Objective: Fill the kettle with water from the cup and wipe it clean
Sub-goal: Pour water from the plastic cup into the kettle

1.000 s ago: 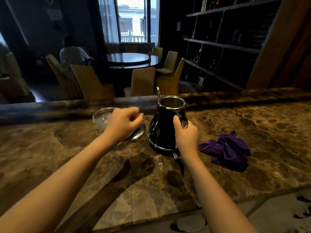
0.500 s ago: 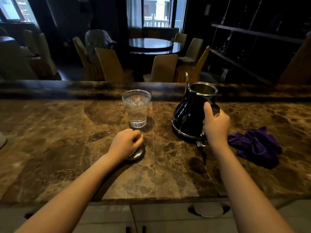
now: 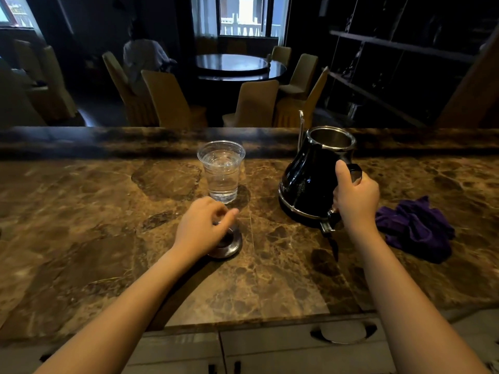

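Note:
A black kettle (image 3: 305,184) with a chrome rim stands open-topped on the marble counter (image 3: 108,211), right of centre. My right hand (image 3: 353,198) is wrapped around its handle. The kettle's round lid (image 3: 229,247) lies flat on the counter, in front of a clear plastic cup (image 3: 221,171) holding water. My left hand (image 3: 199,228) hovers just over the lid, fingers loosely spread and blurred, the knob showing beneath them. A crumpled purple cloth (image 3: 415,230) lies to the right of the kettle.
The counter has a raised back ledge (image 3: 135,141) behind the cup and kettle. Drawers with a recessed handle (image 3: 343,333) sit under the near edge. Beyond the counter are covered chairs, a round table, dark shelves and a seated person.
My left hand carried the lid from beside the kettle down to the counter in front of the cup, and its fingers have now loosened above it. The right hand kept its hold on the handle.

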`<action>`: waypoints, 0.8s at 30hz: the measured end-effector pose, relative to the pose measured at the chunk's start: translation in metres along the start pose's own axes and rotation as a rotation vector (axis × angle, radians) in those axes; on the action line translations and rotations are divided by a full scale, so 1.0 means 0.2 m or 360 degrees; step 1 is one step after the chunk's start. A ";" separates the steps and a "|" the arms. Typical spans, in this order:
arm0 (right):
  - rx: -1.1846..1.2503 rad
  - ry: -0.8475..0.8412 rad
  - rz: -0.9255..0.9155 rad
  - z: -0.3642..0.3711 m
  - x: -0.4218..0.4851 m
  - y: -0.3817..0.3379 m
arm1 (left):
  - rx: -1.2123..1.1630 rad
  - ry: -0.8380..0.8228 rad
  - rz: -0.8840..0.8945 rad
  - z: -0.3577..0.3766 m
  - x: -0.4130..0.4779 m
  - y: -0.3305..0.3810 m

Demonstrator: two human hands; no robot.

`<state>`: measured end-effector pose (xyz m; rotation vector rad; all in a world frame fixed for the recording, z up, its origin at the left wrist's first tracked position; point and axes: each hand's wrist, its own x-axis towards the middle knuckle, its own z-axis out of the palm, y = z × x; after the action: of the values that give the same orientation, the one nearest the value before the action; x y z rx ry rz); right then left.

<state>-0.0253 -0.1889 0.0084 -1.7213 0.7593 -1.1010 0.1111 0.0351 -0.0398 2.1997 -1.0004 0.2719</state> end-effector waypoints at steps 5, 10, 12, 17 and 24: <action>-0.0022 -0.0008 -0.0012 0.00 -0.01 -0.01 | -0.0509 0.0037 -0.0551 -0.05 0.18 -0.10; 0.0036 -0.0001 -0.0021 0.00 -0.01 -0.01 | -0.0967 -0.0108 -0.0503 0.00 0.34 -0.14; 0.0059 0.0003 -0.0018 0.00 -0.01 -0.01 | -0.1007 -0.0094 -0.0470 0.04 0.37 -0.14; 0.0045 -0.0006 -0.0024 0.00 0.00 0.01 | -0.1126 0.0055 -0.0426 0.09 0.41 -0.14; 0.0019 0.0013 -0.0008 0.00 0.01 0.00 | -0.1130 -0.0028 -0.0357 0.10 0.46 -0.12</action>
<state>-0.0244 -0.1895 0.0091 -1.7107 0.7527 -1.1148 0.1889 -0.0203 -0.0258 1.6346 -0.7009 -0.1869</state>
